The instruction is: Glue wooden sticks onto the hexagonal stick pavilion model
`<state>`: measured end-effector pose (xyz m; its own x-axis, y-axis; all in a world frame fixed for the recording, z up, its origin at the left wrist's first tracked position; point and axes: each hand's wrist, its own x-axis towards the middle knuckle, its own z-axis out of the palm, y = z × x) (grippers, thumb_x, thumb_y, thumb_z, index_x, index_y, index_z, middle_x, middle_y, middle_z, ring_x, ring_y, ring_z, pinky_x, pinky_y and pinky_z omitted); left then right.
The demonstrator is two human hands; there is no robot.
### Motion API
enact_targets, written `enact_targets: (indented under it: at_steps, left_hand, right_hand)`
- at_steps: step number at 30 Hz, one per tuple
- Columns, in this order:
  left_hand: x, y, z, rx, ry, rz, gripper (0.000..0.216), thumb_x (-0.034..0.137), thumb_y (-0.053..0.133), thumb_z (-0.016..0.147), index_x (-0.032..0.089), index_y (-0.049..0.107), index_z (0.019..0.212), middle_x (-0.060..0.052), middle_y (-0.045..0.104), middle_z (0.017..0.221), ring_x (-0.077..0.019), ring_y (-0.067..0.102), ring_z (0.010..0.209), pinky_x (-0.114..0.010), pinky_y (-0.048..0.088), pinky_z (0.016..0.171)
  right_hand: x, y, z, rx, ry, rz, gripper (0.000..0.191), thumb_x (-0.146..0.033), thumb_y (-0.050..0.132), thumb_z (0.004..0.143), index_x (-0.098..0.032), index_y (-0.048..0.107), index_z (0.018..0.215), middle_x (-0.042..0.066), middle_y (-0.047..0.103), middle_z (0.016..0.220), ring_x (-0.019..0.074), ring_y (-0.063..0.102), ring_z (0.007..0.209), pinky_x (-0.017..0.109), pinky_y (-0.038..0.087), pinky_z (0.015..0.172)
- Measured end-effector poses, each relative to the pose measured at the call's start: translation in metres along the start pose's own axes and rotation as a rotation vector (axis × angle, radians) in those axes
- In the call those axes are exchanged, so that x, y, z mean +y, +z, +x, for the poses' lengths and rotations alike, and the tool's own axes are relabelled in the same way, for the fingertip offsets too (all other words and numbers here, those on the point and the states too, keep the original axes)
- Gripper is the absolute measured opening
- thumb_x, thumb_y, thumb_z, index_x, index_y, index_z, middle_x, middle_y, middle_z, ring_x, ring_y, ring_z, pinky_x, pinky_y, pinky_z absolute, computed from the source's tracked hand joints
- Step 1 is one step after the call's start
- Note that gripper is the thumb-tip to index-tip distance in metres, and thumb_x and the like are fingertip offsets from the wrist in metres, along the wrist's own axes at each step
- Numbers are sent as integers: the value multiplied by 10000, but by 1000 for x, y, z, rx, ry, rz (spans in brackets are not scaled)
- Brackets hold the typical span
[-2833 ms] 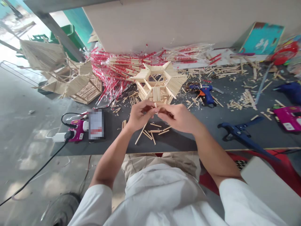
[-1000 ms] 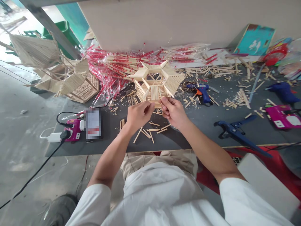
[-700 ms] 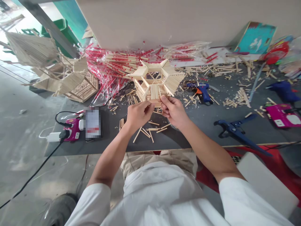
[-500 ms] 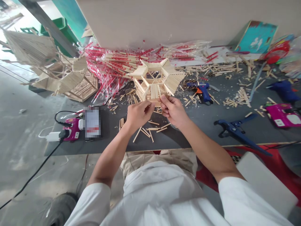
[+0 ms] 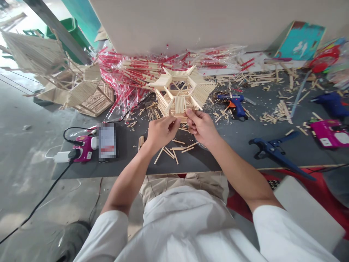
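Note:
A small model building of wooden sticks (image 5: 180, 103) stands on the dark table in front of me, its slatted roof panels flaring out around an open middle. At its front side, my right hand (image 5: 204, 129) is closed, thumb and forefinger pinching by the edge of the front panel. My left hand (image 5: 161, 134) is curled at the same side, fingertips pressed together beside the model; what they hold is hidden. Several loose cut sticks (image 5: 174, 151) lie between my forearms.
A blue glue gun (image 5: 236, 104) and a blue cutter (image 5: 272, 153) lie to the right. Pink power strips (image 5: 84, 148) and a phone (image 5: 107, 142) sit on the left. Behind are plastic-wrapped sticks (image 5: 141, 72); a larger stick model (image 5: 71, 87) stands at the far left.
Both hands stay almost in place at the model's front side. The view has shifted very slightly; nothing has plainly been picked up or let go.

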<state>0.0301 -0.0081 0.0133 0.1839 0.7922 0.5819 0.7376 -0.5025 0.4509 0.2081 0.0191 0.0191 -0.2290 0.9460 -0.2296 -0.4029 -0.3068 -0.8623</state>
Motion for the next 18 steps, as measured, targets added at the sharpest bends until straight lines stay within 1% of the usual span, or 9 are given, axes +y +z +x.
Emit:
enact_targets:
  at_steps: [3, 9, 16, 18]
  left_hand:
    - [0, 0, 0, -2, 8, 6, 389, 378, 569, 1044, 185, 615, 709, 17, 589, 611, -86, 492, 555, -251, 301, 576]
    - [0, 0, 0, -5, 3, 2, 390, 365, 579, 1040, 185, 604, 696, 22, 580, 602, -85, 482, 547, -252, 298, 578]
    - [-1, 1, 0, -10, 13, 11, 393, 361, 575, 1039, 182, 600, 690, 22, 593, 602, -83, 489, 545, -248, 299, 573]
    - [-1, 2, -1, -14, 16, 16, 387, 364, 574, 1039, 184, 608, 698, 20, 596, 603, -85, 496, 547, -248, 301, 573]
  right_hand:
    - [-1, 1, 0, 8, 4, -2, 460, -555, 951, 689, -175, 724, 815, -82, 488, 586, 20, 324, 437, 189, 217, 349]
    - [-1, 3, 0, 41, -13, 3, 502, -567, 993, 611, -171, 726, 764, -81, 468, 550, 20, 331, 435, 176, 224, 349]
    - [0, 3, 1, 62, -5, -36, 434, -540, 962, 686, -188, 723, 769, -78, 450, 553, 34, 326, 454, 193, 235, 361]
    - [0, 3, 1, 64, -1, -47, 432, -543, 960, 689, -189, 725, 770, -78, 449, 552, 37, 323, 456, 197, 233, 364]
